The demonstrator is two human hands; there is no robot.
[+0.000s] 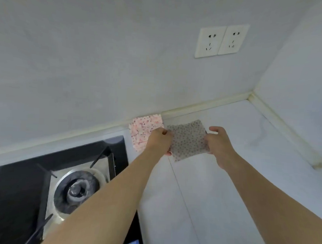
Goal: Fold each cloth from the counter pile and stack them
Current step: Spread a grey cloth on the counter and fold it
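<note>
Both hands hold a small grey dotted cloth (188, 139) stretched between them, near the back edge of the counter (228, 161). The left hand (160, 140) has its fingers curled over the cloth's left edge; the right hand (217, 142) pinches the right edge, fingers bent. A pink speckled cloth (143, 129) lies folded just beside it, against the back edge, next to the stove (43, 181).
</note>
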